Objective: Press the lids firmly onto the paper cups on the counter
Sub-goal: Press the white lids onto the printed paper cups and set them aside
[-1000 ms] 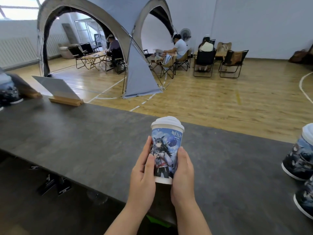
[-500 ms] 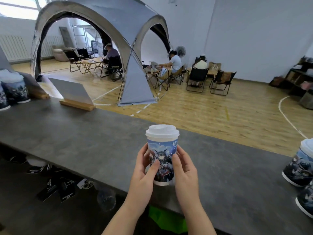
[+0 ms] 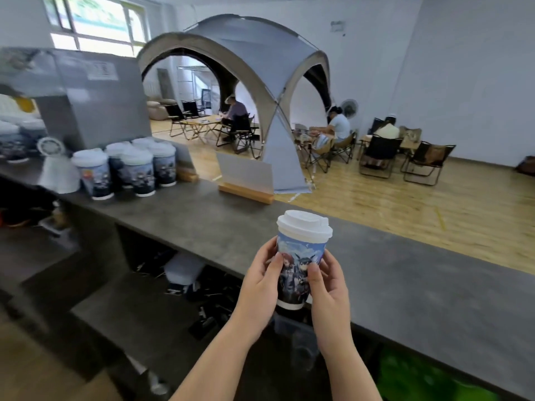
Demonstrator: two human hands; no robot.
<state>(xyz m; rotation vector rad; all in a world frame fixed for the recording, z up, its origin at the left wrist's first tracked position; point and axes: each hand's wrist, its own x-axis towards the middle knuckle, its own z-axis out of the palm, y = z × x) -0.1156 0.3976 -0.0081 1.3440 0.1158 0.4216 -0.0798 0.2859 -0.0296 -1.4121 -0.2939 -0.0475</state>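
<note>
A printed paper cup (image 3: pixel 298 270) with a white lid (image 3: pixel 304 227) on top is held upright above the near edge of the dark grey counter (image 3: pixel 405 290). My left hand (image 3: pixel 260 282) grips its left side, thumb across the print. My right hand (image 3: pixel 327 285) grips the right side, its thumb on the front. The cup's base shows just below my fingers. A cluster of several lidded printed cups (image 3: pixel 136 169) stands at the counter's far left.
A grey machine (image 3: pixel 92 96) rises behind the cup cluster. A white card in a wooden stand (image 3: pixel 246 180) sits on the counter's far edge. Shelves with dark clutter lie below the counter. Beyond are a tent, folding chairs and seated people.
The view has swung left, bringing the cup cluster and machine into sight and losing the cups at the right. Both hands still hold the lidded cup, which has turned to show different print.
</note>
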